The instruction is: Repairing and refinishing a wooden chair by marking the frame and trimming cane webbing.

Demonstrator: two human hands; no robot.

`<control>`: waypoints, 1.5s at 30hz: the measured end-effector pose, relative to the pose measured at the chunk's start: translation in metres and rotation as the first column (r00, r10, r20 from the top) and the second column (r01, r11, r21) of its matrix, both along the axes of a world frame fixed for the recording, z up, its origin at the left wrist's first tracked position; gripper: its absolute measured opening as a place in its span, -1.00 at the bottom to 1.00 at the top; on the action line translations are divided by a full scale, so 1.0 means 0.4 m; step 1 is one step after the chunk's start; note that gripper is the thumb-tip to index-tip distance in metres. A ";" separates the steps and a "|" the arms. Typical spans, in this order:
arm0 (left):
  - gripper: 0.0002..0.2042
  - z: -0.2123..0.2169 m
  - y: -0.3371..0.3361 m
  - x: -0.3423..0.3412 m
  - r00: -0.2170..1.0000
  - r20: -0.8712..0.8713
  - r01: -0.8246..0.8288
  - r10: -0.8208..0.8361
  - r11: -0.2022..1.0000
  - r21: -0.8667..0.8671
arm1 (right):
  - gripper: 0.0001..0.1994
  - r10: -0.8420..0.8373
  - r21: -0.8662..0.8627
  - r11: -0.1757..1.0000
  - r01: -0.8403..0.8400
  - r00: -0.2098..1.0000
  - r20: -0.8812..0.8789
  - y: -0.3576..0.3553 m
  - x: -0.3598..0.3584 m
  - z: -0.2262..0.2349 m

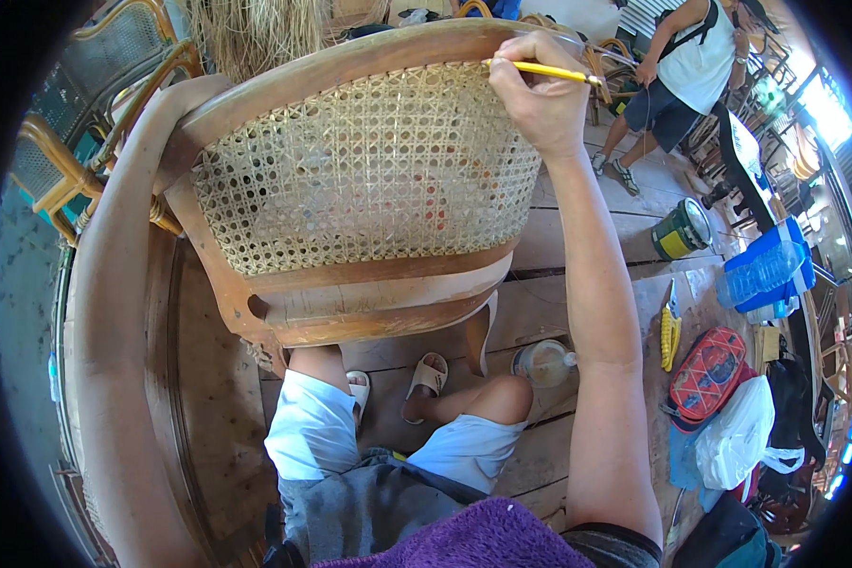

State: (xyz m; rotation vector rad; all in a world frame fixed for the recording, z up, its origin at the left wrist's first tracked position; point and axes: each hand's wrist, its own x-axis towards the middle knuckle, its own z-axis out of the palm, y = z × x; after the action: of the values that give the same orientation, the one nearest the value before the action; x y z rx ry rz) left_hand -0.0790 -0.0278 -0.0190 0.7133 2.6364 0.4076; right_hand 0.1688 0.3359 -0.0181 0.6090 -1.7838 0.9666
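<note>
A wooden chair (379,303) with a woven cane back panel (369,161) stands tipped in front of me. My right hand (538,90) grips a thin yellow-handled tool (551,72) at the top right edge of the cane panel, against the wooden rail. My left arm reaches up along the chair's left side; my left hand (191,93) goes behind the upper left corner of the frame and is mostly hidden. My knees in light shorts and sandalled feet show below the seat.
On the plank floor lie a plastic bottle (545,362), a yellow-handled tool (669,331), a red pouch (707,371), a white bag (736,437) and a paint tin (682,229). Another person (686,66) stands far right. Rattan chairs (76,170) are stacked left.
</note>
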 end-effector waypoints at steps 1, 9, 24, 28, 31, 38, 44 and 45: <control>-0.75 -0.004 -0.002 -0.004 1.000 -0.002 0.013 -0.013 1.000 0.011 | -0.95 0.072 -0.074 0.995 -0.065 0.992 0.104 0.005 0.012 0.003; -0.71 -0.037 -0.021 -0.079 1.000 0.009 0.013 -0.014 0.998 0.055 | -0.94 0.380 -0.580 0.768 -0.271 0.922 0.074 -0.120 0.356 -0.365; -0.54 0.041 -0.035 0.039 0.686 -0.707 0.050 0.175 0.957 0.286 | -0.70 0.178 -0.182 0.982 0.057 0.062 0.982 -0.380 0.646 -1.037; -0.33 0.060 -0.022 0.164 0.819 -0.508 -0.065 0.267 0.923 0.380 | -0.71 0.144 -0.154 0.978 0.141 0.079 0.986 -0.359 0.659 -1.005; -0.20 0.046 -0.009 0.250 0.752 -0.625 -0.054 0.207 0.966 0.255 | -0.70 0.247 -0.247 0.964 0.094 0.015 0.969 -0.360 0.667 -1.006; -0.18 0.036 0.013 0.307 0.677 -0.708 -0.133 0.201 0.980 0.151 | -0.69 0.311 -0.309 0.947 0.083 -0.009 0.950 -0.374 0.643 -1.043; -0.20 0.030 0.000 0.285 0.654 -0.737 -0.117 0.169 0.986 0.122 | -0.71 0.363 -0.362 0.928 0.086 0.003 0.932 -0.372 0.647 -1.035; -0.20 0.029 0.000 0.287 0.660 -0.729 -0.136 0.185 0.983 0.126 | -0.71 0.382 -0.381 0.919 0.103 0.006 0.924 -0.372 0.648 -1.035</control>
State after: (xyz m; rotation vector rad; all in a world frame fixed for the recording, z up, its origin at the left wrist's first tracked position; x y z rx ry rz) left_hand 0.0357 -0.0280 -0.0075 0.7851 3.5007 0.2756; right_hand 0.4282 0.1869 -0.4322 -0.4098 -2.6622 2.2161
